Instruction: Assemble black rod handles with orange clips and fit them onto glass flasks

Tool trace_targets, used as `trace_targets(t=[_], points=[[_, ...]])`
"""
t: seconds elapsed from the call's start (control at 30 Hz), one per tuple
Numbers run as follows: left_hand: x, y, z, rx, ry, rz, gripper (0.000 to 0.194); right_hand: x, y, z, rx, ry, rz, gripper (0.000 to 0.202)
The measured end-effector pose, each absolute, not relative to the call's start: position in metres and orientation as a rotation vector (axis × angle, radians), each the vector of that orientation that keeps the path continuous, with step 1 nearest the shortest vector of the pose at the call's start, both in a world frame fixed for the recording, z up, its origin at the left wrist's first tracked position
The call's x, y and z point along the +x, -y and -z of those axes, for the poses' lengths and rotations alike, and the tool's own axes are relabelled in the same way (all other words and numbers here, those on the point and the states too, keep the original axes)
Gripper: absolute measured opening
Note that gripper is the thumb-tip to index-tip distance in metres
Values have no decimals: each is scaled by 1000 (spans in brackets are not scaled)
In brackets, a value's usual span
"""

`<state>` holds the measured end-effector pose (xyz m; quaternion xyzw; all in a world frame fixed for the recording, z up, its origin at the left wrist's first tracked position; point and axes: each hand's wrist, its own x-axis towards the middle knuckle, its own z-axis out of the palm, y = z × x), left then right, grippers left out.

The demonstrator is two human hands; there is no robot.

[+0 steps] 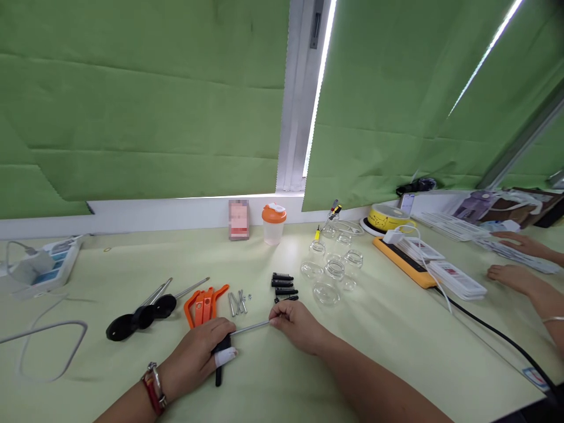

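Note:
My left hand point(205, 346), its thumb wrapped in white, is closed around a black plastic piece point(218, 376) on the table. From that piece a thin metal rod point(250, 328) runs to the right. The fingers of my right hand point(299, 326) pinch the rod's far end. Just beyond my left hand lie orange plastic parts point(205, 305), with several screws point(238, 302) beside them. Black pieces with springs point(284, 285) lie in a row beyond my right hand. To the left rest black round-ended parts point(145, 317) with metal rods.
Clear glass jars point(335, 270) stand right of centre, near small screwdrivers point(332, 212). An orange-lidded cup point(274, 224) is at the back. An orange power strip point(405, 262) and black cable point(489, 335) lie at right, near another person's hands point(515, 276). A white cable point(66, 323) curls at left.

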<state>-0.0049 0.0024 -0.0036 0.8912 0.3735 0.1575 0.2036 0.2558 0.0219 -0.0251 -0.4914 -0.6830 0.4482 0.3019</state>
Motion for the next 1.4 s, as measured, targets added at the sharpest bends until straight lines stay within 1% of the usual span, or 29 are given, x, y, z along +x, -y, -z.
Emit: trace_targets(t=[0.17, 0.6, 0.97, 1.07, 1.23, 1.4], points=[[-5, -1, 4, 2499, -1037, -483, 22, 257, -21, 21, -1317, 1863, -1149, 11], [-4, -2, 2, 2492, -1048, -403, 21, 259, -21, 22, -1302, 1938, -1123, 21], [-5, -1, 2, 2486, -1044, -453, 21, 255, -19, 18, -1305, 1903, -1032, 12], [-5, -1, 4, 2483, -1044, -485, 22, 256, -19, 20, -1295, 1893, -1074, 12], [-6, -2, 5, 2479, -1060, -474, 22, 258, -21, 24, -1221, 1806, -1251, 6], [-5, -3, 5, 2479, -1061, -444, 22, 258, -21, 24, -1235, 1808, -1254, 7]])
